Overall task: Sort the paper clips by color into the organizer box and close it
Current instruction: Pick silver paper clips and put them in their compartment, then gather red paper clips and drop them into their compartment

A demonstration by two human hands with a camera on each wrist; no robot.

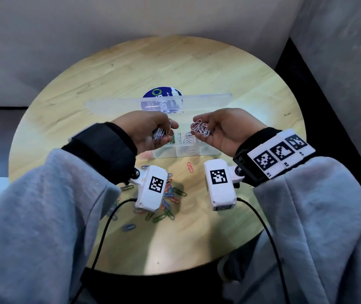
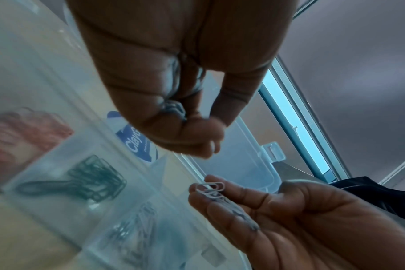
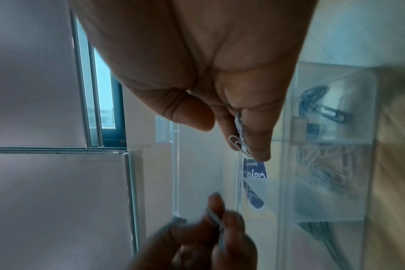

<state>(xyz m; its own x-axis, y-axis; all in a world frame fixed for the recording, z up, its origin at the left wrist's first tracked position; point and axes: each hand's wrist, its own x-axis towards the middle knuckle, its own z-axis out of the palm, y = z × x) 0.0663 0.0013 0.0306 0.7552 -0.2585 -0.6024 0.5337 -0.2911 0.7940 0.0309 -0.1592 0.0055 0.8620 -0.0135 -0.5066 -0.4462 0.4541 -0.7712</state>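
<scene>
Your left hand [image 1: 147, 133] grips a bunch of white clips [image 1: 159, 133], fingers curled round them. Your right hand [image 1: 223, 130] pinches more white clips [image 1: 200, 127] between thumb and fingertips. Both hover just above the open box [image 1: 186, 150], lid [image 1: 159, 104] upright behind. Box holds green, white, red clips in separate compartments. Loose clips [image 1: 170, 200] lie on the surface [image 1: 230, 84] near you.

Round wooden table [image 1: 197, 69], blue sticker [image 1: 161, 93]

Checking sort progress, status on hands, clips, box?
Left hand and right hand each hold white clips above the organizer box. Lid open. Colored clips still loose on table.
</scene>
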